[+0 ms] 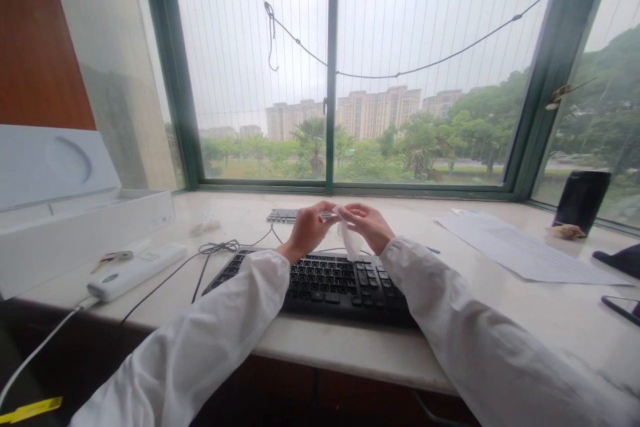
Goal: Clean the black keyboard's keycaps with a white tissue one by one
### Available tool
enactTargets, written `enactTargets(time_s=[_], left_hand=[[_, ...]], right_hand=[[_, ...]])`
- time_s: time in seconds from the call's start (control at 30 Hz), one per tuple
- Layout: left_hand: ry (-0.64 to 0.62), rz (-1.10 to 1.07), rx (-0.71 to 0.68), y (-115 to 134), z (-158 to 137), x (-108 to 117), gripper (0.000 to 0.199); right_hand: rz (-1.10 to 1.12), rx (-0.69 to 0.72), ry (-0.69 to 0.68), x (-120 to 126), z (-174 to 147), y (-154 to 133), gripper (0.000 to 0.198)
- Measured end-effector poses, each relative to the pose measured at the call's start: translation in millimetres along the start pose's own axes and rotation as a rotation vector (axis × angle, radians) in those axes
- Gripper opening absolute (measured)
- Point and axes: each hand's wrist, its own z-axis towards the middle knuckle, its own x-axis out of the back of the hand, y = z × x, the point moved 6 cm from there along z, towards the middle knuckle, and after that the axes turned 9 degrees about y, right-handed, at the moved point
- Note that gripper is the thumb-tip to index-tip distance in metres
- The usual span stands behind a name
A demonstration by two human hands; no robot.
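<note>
Both hands meet above a black keyboard (330, 280) at the front of the white sill. A thin white tissue (353, 244) hangs down from between their fingertips. My left hand (309, 230) has its thumb and fingers pinched at the tissue's upper end. My right hand (367, 223) pinches the same end from the other side, fingers curled. The tissue's lower end hangs over the right part of the keyboard; whether it touches the keys I cannot tell. Behind my left hand lie rows of small dark pieces like keycaps (284, 215), partly hidden by that hand.
At left are a white power strip (140, 271), an open white box (75, 233) and a bundled black cable (219, 248). Paper sheets (525, 250), a black cylinder (581, 200) and a phone-like object (623, 307) lie to the right. A window (330, 80) stands behind the sill.
</note>
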Motion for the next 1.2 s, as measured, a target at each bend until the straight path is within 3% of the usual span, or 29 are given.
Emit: enactTargets(time_s=[0.17,0.63,0.9,1.03,1.2], left_hand=[[0.035,0.045,-0.053,5,-1,4,0.030],[0.027,-0.040,-0.045,-5,1,4,0.020],[-0.019,-0.132,0.054,-9,2,2,0.022],[-0.013,-0.155,0.076,-9,2,2,0.022],[-0.003,-0.226,0.071,-10,3,1,0.023]], right_hand=[[0.013,-0.057,-0.013,-3,-3,-2,0.049],[0.110,0.010,-0.058,14,22,8,0.044],[0.042,0.024,-0.088,20,23,0,0.048],[0.080,0.019,-0.026,24,23,-2,0.044],[0.177,-0.002,0.088,27,25,-3,0.025]])
